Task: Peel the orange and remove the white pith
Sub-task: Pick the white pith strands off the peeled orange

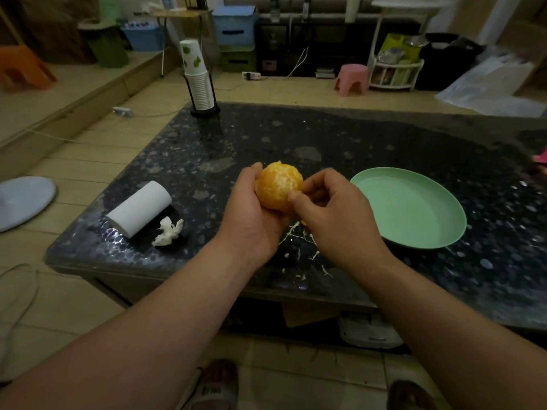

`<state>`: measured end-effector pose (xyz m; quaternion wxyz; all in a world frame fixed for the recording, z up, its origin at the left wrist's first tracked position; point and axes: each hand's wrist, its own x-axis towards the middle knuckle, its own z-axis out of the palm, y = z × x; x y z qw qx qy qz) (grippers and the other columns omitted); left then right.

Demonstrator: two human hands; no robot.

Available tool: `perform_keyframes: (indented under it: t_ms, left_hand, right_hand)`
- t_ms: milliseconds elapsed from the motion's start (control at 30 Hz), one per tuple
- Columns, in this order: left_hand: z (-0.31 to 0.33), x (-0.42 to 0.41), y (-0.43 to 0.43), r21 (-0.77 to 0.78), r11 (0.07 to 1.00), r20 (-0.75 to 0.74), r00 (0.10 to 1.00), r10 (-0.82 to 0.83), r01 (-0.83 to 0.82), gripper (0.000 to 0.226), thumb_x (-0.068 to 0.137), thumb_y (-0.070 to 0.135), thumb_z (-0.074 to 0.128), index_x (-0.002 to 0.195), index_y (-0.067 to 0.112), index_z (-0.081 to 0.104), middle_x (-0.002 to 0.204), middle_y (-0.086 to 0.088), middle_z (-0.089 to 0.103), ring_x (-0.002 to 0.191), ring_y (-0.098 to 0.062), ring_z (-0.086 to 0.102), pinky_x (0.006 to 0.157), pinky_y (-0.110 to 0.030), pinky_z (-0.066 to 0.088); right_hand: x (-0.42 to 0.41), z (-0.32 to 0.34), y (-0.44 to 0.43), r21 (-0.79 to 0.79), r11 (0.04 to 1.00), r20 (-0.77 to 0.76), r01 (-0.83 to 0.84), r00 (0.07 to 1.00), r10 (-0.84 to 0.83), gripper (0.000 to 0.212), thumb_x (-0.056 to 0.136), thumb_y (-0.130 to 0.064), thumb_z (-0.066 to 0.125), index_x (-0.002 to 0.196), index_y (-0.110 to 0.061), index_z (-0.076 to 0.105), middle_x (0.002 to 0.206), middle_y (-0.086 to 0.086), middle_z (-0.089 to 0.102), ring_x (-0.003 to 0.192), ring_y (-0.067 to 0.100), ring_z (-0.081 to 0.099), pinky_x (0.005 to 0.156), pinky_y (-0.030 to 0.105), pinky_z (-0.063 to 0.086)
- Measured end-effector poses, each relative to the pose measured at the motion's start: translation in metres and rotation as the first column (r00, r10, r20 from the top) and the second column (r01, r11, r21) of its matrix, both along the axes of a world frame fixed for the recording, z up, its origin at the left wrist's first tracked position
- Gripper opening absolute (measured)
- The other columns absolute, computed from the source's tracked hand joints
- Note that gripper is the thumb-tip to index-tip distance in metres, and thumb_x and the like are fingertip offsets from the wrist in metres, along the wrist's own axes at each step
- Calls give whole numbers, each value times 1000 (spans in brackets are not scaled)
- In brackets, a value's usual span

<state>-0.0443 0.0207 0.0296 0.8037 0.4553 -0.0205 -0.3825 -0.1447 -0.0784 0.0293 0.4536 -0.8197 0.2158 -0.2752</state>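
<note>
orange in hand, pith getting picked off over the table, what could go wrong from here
1. The right hand pinches pith right at the flesh of the orange; digging too deep could tear a segment and squirt juice.
2. The left hand cups the orange from one side only, above the table; a hard tug might roll it out.
3. Scraps lie on the table, not in the plate, so the mess may spread.

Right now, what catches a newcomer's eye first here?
The bright, mostly peeled orange at centre, cupped in the left hand while the right hand pinches at its right side. Next, the empty pale green plate on the dark speckled table, to the right. White pith strands litter the surface under the hands, and a white paper roll lies to the left.
</note>
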Motion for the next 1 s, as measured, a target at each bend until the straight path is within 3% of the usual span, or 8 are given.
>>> perform_keyframes:
  t_ms: [100, 267, 433, 600, 700, 767, 1000]
  left_hand:
    - [0, 2, 2, 26, 998, 14, 998, -59, 58, 54, 110, 48, 45, 142, 8, 60, 134, -24, 71, 129, -41, 67, 111, -56, 53]
    - [0, 4, 1, 13, 998, -10, 998, -57, 57, 51, 105, 32, 50, 146, 2, 54, 140, -29, 66, 135, -44, 62, 116, -58, 48]
    - [-2, -2, 0, -4, 998, 10, 998, -57, 57, 50, 106, 30, 48, 145, 0, 55, 138, -29, 66, 115, -37, 71, 97, -47, 61]
    - [1, -2, -1, -46, 998, -22, 998, -54, 53, 52, 105, 30, 47, 146, -3, 53, 129, -28, 69, 111, -36, 65, 99, -48, 58]
    - [1, -4, -2, -66, 996, -37, 998, -58, 55, 53, 106, 31, 46, 146, -3, 53, 138, -29, 67, 109, -34, 70, 100, -47, 58]
    - [2, -6, -3, -71, 996, -47, 997, -54, 50, 53, 107, 32, 45, 146, -3, 54, 133, -28, 69, 106, -33, 72, 100, -46, 58]
    - [0, -6, -3, -52, 998, -38, 999, -36, 34, 51, 106, 32, 47, 144, -1, 55, 141, -29, 64, 120, -37, 68, 114, -52, 51]
  right_hand:
    - [-2, 3, -6, 12, 1000, 30, 12, 999, -12, 10, 99, -31, 74, 102, -29, 65, 87, -9, 72, 80, 0, 69, 60, 13, 53]
    - [-3, 2, -14, -91, 996, 42, 20, 999, -16, 16, 96, -26, 77, 106, -31, 66, 93, -14, 70, 88, -2, 66, 70, 8, 50]
    - [-2, -2, -10, -276, 961, 58, 14, 998, 2, 23, 94, -28, 77, 115, -30, 69, 108, -13, 65, 96, 4, 64, 80, 27, 58]
    - [-2, -5, -10, -311, 950, 82, 17, 997, 9, 20, 95, -28, 77, 114, -30, 71, 108, -11, 65, 97, 6, 64, 79, 36, 60]
    - [-2, -6, -8, -320, 947, 109, 42, 994, -7, 16, 94, -27, 78, 109, -30, 73, 107, -11, 65, 96, 6, 63, 79, 34, 58]
    - [-1, -7, -7, -332, 942, 121, 57, 992, -17, 14, 94, -27, 78, 107, -31, 73, 107, -11, 65, 95, 5, 62, 79, 32, 58]
    - [1, -11, -5, -332, 941, 129, 65, 991, -23, 19, 95, -26, 77, 113, -31, 74, 110, -13, 66, 96, 4, 63, 81, 34, 59]
